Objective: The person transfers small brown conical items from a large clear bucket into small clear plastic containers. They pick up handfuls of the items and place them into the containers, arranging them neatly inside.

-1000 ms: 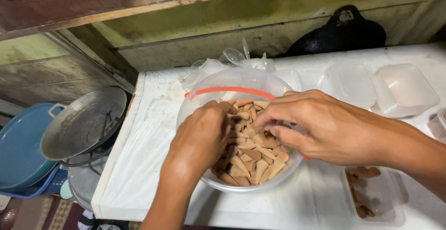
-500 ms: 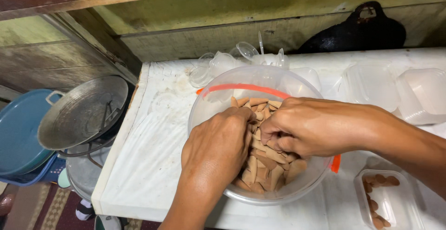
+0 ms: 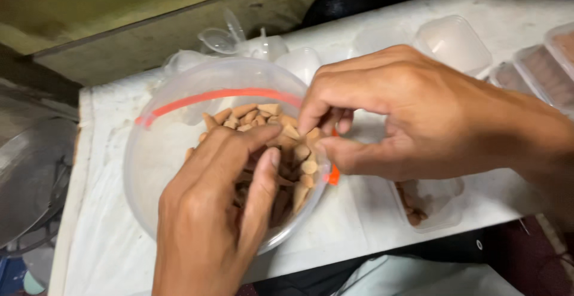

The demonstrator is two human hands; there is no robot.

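Left hand [image 3: 218, 212] dug into clear plastic tub [image 3: 161, 158] near counter [image 3: 107, 242] front edge, fingers curled on tan cones [image 3: 299, 152]. Right hand [image 3: 400, 116] pinches cones at tub rim. Small tray [image 3: 430, 203] w/ few cones partly hidden under right hand; empty trays [image 3: 454, 42] at back.

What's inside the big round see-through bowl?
The bowl holds a heap of small tan cone-shaped pieces. The left hand digs into them and the right hand picks at the top, so pieces under the hands are hidden.
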